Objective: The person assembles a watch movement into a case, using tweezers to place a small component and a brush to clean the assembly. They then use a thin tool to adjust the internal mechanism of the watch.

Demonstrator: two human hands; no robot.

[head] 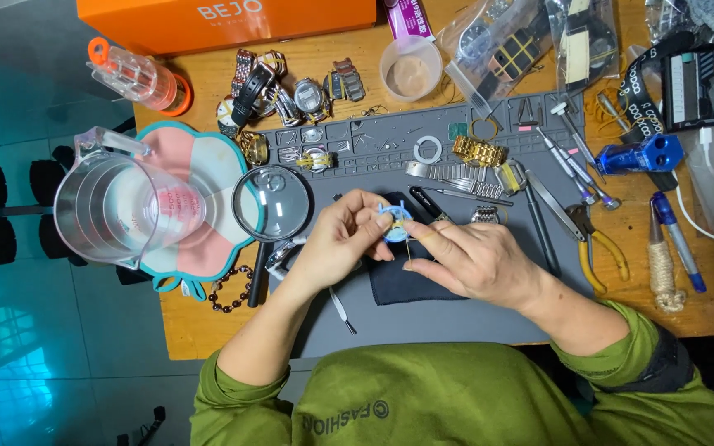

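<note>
Hands: left hand (336, 244) pinches small blue round part (393, 223), centre frame; right hand (477, 260) grips thin tool (407, 246).
Advice: probably best braced low over dark cloth (402, 285).

The wooden table (208, 326) carries a grey mat (423, 318) in its middle. On the mat lie a dark cloth (402, 285), a magnifier (272, 202), steel bands (448, 172) and a gold band (479, 151). Near the left edge stands a clear jug (117, 211) on a pink coaster (200, 157). At the far edge are an orange box (225, 21), a heap of watches (291, 91) and a plastic cup (410, 68). Toward the right edge lie yellow pliers (601, 244), a blue tool (642, 154) and a pen (678, 239).
</note>
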